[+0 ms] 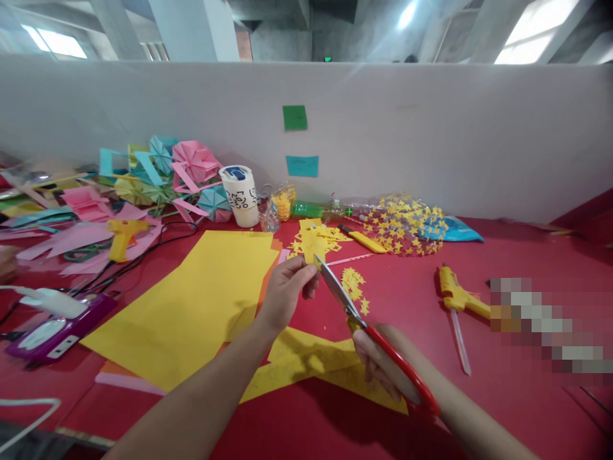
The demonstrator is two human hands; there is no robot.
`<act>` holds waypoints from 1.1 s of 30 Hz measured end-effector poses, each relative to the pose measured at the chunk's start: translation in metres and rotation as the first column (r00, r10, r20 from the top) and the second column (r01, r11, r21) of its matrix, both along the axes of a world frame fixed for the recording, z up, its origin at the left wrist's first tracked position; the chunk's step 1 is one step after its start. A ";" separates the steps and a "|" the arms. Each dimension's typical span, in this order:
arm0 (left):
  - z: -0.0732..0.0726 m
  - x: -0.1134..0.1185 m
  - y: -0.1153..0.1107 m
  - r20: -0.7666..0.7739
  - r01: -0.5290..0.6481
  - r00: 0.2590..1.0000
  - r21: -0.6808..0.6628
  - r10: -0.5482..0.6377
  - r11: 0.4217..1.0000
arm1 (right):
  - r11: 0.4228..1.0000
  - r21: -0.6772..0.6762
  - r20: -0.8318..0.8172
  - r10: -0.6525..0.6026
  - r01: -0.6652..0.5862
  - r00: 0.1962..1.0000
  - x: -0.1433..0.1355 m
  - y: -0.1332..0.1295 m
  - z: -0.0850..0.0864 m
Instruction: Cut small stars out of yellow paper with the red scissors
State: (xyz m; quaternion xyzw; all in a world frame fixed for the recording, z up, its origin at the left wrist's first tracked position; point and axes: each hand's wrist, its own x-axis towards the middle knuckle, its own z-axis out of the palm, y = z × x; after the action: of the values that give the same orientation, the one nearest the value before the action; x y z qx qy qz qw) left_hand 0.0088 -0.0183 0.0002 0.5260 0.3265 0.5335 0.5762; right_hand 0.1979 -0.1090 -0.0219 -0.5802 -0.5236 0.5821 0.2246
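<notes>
In the middle of the view my left hand point(287, 287) is closed, pinching a small piece of yellow paper point(313, 246). My right hand point(378, 361) grips red-handled scissors point(345, 297), their blades pointing up and left with the tips at the paper, close to my left fingers. Whether the blades are cutting into it I cannot tell. Just right of the blades lies a small heap of yellow paper stars point(353, 284). Behind my left hand are yellow cut scraps point(330, 236). Under my arms lie a large yellow sheet point(201, 287) and yellow offcuts point(311, 364).
A yellow glue gun point(454, 294) lies on the right, another glue gun point(123, 239) on the left near a purple power strip point(57, 332). Towards the back stand a white cup point(240, 198), folded paper flowers point(194, 163), a yellow cutter point(368, 241) and a star-covered bundle point(407, 223).
</notes>
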 end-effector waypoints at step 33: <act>0.004 -0.005 0.006 0.116 -0.021 0.993 -0.040 0.026 0.999 | 0.989 0.142 0.113 0.020 -0.036 0.993 0.001 0.002 0.016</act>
State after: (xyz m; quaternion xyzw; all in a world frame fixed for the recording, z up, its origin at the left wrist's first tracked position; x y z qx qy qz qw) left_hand 0.0039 -0.0119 0.0043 0.4788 0.3086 0.5638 0.5981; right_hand 0.1993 -0.1073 -0.0056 -0.5866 -0.5842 0.5126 0.2280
